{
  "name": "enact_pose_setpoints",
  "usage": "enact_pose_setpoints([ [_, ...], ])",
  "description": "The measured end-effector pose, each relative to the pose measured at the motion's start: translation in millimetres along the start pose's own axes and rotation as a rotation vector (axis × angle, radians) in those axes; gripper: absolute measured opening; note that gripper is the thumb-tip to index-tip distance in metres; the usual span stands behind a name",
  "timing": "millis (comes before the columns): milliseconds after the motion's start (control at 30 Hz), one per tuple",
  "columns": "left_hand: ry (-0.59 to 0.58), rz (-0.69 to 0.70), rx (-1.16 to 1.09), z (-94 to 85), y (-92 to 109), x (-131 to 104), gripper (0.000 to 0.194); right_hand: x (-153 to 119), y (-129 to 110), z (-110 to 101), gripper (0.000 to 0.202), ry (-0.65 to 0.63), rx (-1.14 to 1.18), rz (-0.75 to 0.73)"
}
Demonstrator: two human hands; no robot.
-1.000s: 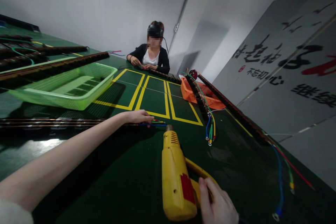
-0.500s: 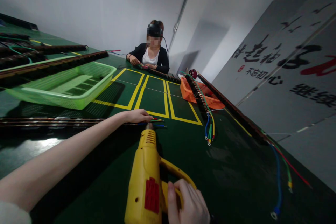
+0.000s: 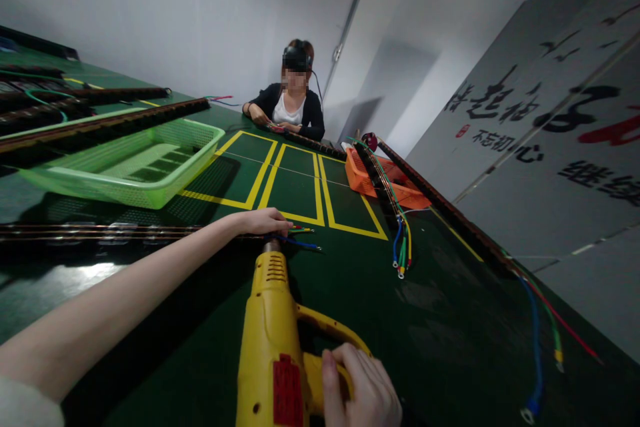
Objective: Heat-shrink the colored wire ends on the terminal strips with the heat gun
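My right hand (image 3: 363, 387) is wrapped around the handle of a yellow heat gun (image 3: 267, 320) with a red panel. The gun's metal nozzle points away from me, just below my left hand (image 3: 267, 221). My left fingers are closed on a bundle of coloured wires (image 3: 301, 229) at the end of a long dark strip (image 3: 125, 233). Short wire ends with metal lugs stick out to the right of those fingers. A blue wire (image 3: 303, 244) from this bundle lies lower, close by the nozzle. The fingertips and the gripped part of the wires are hidden.
A green basket (image 3: 150, 195) with long dark strips across it stands at left. An orange basket (image 3: 357, 173) stands at right, near strips ending in lugged wires (image 3: 401, 250). Across the green table (image 3: 450, 347), a person (image 3: 290, 107) handles another strip.
The heat gun's nozzle has shifted a little left, to just under my left hand. The blue wire's end sits slightly lower. My left hand keeps its hold.
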State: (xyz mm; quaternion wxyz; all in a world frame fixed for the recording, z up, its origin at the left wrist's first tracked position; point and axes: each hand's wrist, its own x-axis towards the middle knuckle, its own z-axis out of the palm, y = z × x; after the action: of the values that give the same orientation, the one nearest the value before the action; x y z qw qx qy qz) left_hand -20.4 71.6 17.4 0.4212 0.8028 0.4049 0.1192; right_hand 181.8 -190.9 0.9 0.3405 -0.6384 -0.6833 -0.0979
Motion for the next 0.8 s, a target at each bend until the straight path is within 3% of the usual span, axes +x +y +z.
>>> enact_pose_setpoints([
  [333, -0.02, 0.021, -0.012, 0.4, 0.0, 0.9, 0.051, 10.0, 35.4, -15.3, 0.047, 0.043, -0.106, 0.075],
  [633, -0.055, 0.018, 0.085, -0.6, 13.2, -5.7, 0.039, 16.6, 49.8, -26.3, 0.054, 0.06, -0.217, 0.143],
  [800, -0.049, 0.036, 0.09, 0.5, 10.3, -3.4, 0.036, 16.2, 55.1, -27.9, 0.054, 0.064, -0.264, 0.181],
])
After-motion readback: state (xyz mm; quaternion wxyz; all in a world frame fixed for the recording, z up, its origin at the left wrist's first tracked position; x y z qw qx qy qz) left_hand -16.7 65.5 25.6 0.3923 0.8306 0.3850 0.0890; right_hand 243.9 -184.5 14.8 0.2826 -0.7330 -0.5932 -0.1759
